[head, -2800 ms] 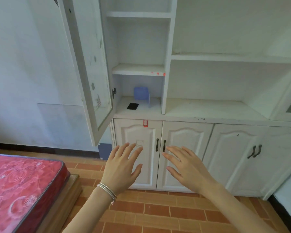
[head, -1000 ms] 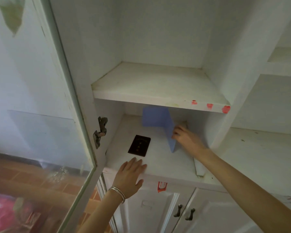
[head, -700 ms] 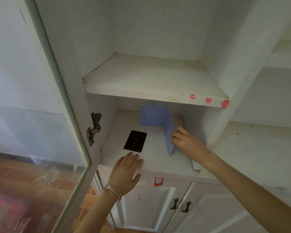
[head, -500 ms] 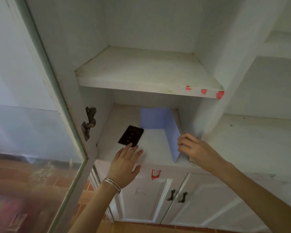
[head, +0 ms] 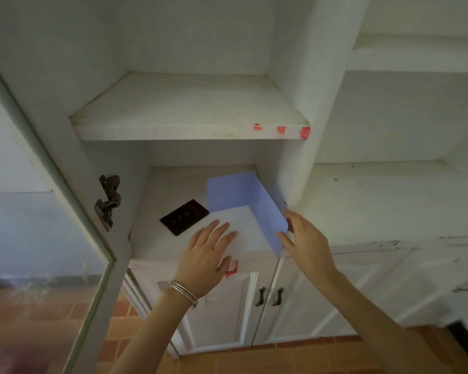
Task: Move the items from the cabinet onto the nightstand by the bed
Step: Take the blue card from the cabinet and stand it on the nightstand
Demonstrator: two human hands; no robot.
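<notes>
My right hand (head: 305, 244) pinches the front edge of the blue folding stand (head: 243, 195), thumb on its inner face and fingers curled round the outer side. I judge that edge the only part I can reach, as the stand sits tight against the divider wall (head: 295, 168). My left hand (head: 208, 255) lies open, fingers straight and flat on the pale surface in front of the stand. I cannot tell whether that is the stand's own base or the bare shelf (head: 152, 238). It is there to steady things as the right hand draws the stand out.

The stand is inside the cabinet, at the right of the lower compartment. Just left of my left fingers, not touched, the dark booklet (head: 184, 216) lies flat and waits its turn. The upper shelf (head: 189, 130) hangs low over both, so I expect to slide the stand forward, not lift it. The open glass door (head: 65, 211) and its hinge (head: 107, 201) crowd my left side. The nightstand is out of view.
</notes>
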